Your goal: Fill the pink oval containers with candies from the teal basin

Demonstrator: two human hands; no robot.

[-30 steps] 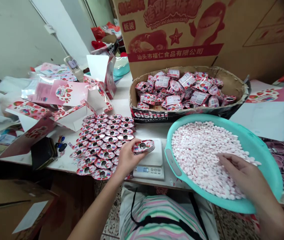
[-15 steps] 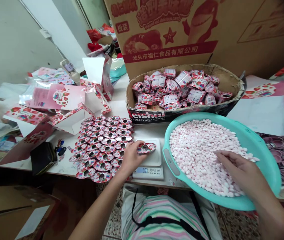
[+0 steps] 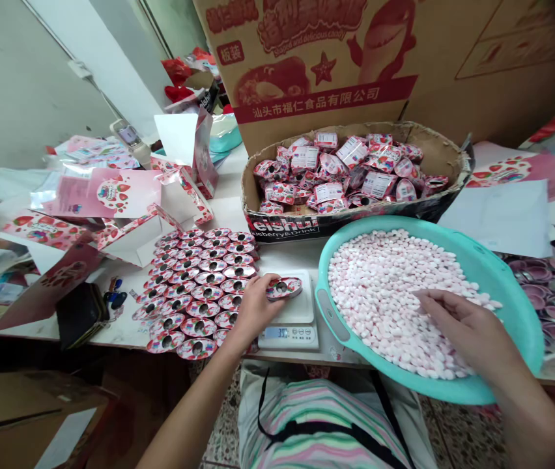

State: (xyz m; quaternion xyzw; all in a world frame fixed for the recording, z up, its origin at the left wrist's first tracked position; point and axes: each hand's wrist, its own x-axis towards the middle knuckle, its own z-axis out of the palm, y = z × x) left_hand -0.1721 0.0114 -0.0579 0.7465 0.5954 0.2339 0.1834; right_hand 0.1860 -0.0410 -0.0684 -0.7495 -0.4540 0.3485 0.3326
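Note:
My left hand [image 3: 256,303] grips a small oval candy tin [image 3: 284,288] with a red-and-pink printed side and a dark hole in its top. The tin rests on the white digital scale [image 3: 293,312], whose display is lit. Over the turquoise basin [image 3: 526,332] is my right hand [image 3: 458,319], fingers drawn together at the small pale pink candies [image 3: 385,286]. Its fingertips touch or nearly touch them; whether any are pinched there is hidden. Left of the scale, rows of similar oval tins [image 3: 206,292] stand close together with their holes upward.
Behind the scale, a cut-down cardboard tray [image 3: 277,228] holds many wrapped packs. A large carton [image 3: 316,58] stands behind it. Printed boxes [image 3: 131,189], a black wallet [image 3: 79,312] and keys [image 3: 115,298] lie left. Pink lids [image 3: 546,286] fill a box at right.
The scale display has gone from 0.0 to a higher reading, with the tin now resting on its plate. My right hand has barely moved. The view has shifted slightly.

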